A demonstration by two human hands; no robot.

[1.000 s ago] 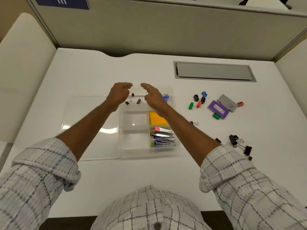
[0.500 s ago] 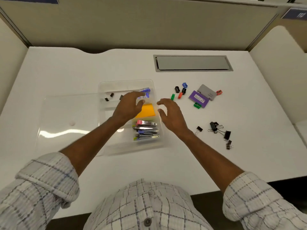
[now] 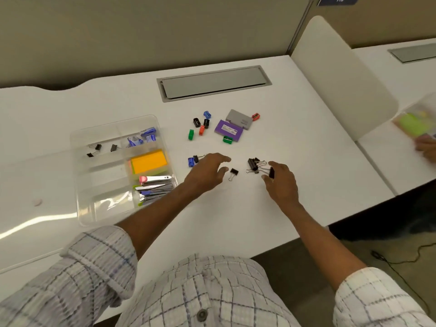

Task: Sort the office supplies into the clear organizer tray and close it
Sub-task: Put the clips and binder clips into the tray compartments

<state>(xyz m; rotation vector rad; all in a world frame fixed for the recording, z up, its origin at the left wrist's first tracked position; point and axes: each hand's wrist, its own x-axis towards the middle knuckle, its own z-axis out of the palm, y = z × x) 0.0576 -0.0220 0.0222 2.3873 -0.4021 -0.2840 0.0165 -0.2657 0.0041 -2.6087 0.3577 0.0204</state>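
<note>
Black metal binder clip (image 3: 271, 172): pinched between thumb and forefinger of the right hand (image 3: 282, 185), with the other fingers loosely curled below it. Just beside this clip, on its far-left side, a tangled cluster of black binder clips (image 3: 253, 164) with thin wire handles lies on the smooth white table (image 3: 306, 149).

The left hand (image 3: 206, 172) is open, its fingers spread and slightly bent. It holds nothing, and its thumb tip is just beside a single small black clip (image 3: 234, 171). At its far-left edge lie a blue plastic sharpener (image 3: 190, 162) and another black clip (image 3: 195, 158).

Farther back lie the loose coloured sharpeners (image 3: 201, 126), a flat purple box (image 3: 228, 131) and a flat grey box (image 3: 239, 119).

The clear plastic organizer tray (image 3: 118, 123) sits uncovered at the left of the table. Its compartments hold:
- three small black clips (image 3: 96, 147);
- blue plastic items (image 3: 141, 138);
- an orange sticky-note pad (image 3: 148, 164);
- narrow metal tools with coloured ends (image 3: 155, 182).

Change: half a second earlier the left hand was over the tray and the right hand was just beside its right wall. Both hands are now well to the right of the tray, at the loose clips.
</note>
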